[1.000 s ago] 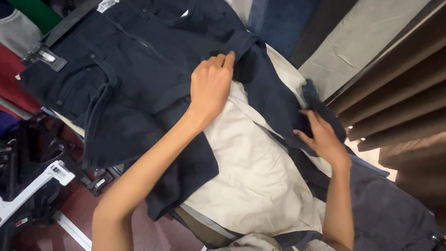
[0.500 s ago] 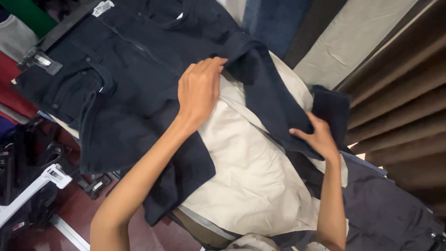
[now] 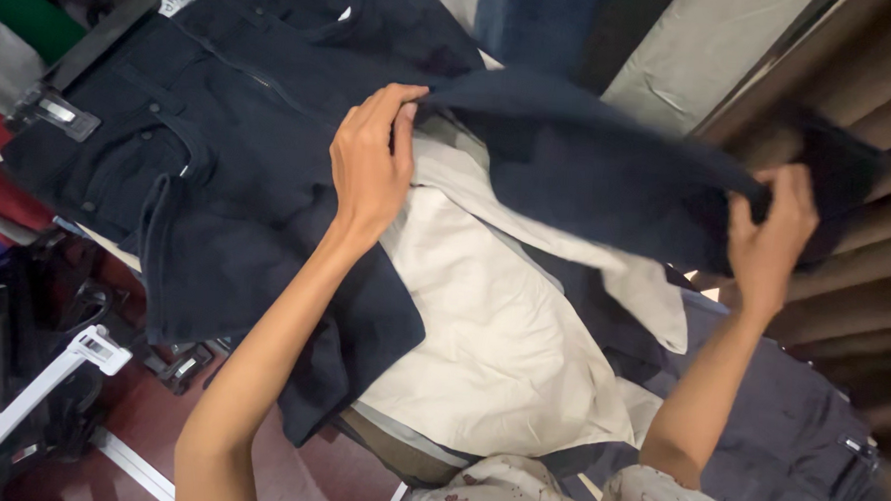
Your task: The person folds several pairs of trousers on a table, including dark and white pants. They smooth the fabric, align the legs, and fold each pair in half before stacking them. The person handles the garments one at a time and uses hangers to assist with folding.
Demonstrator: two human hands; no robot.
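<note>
- We see dark jeans [image 3: 229, 161] spread across the upper left and centre of the frame, one leg [image 3: 589, 177] lifted and stretched toward the right.
- Our left hand [image 3: 369, 162] pinches the leg's near edge at centre, fingers curled over the cloth; our right hand [image 3: 771, 240] grips its far end, closed on the fabric at right.
- We judge the denim soft but weighty: it sags between the hands, and should not slip. Seams and hems look the firmest holds.
- Under it lies a cream garment [image 3: 502, 343] on a pile, more dark trousers [image 3: 788, 436] at lower right.
- A white hanger [image 3: 39, 393] sits lower left; wooden slats [image 3: 864, 299] line the right.
</note>
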